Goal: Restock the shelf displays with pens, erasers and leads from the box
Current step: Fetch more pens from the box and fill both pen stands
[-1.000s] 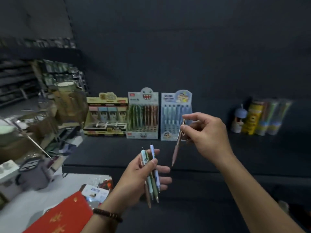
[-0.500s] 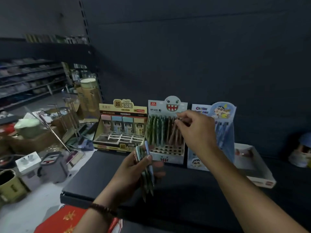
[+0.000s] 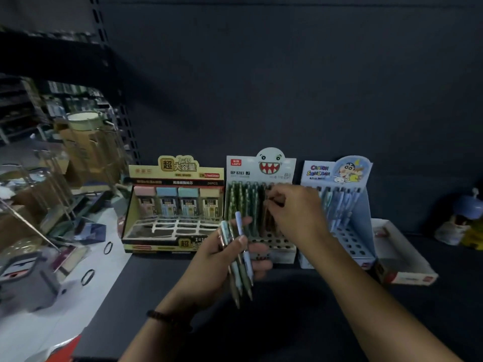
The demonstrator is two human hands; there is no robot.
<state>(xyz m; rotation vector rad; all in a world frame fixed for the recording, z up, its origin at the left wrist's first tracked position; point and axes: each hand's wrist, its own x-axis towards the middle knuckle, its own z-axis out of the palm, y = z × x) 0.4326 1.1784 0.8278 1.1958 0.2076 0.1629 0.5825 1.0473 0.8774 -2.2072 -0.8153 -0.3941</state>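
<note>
Gripping pen bunch [image 3: 239, 257], left hand [image 3: 222, 265]; right hand [image 3: 296, 214] pinches brown pen [image 3: 268, 214] at middle display [image 3: 245, 169]

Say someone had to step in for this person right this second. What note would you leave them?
Left hand: grips a bundle of pens, tips down.
Right hand: pinches the top of a brown pen at the right side of the monster-face display.
Done: that display's back rows hold green and brown pens.
To do: seat this pen, then sort the bundle into the empty front holes there and in the blue cartoon display; the lead display also has empty front slots.
</note>
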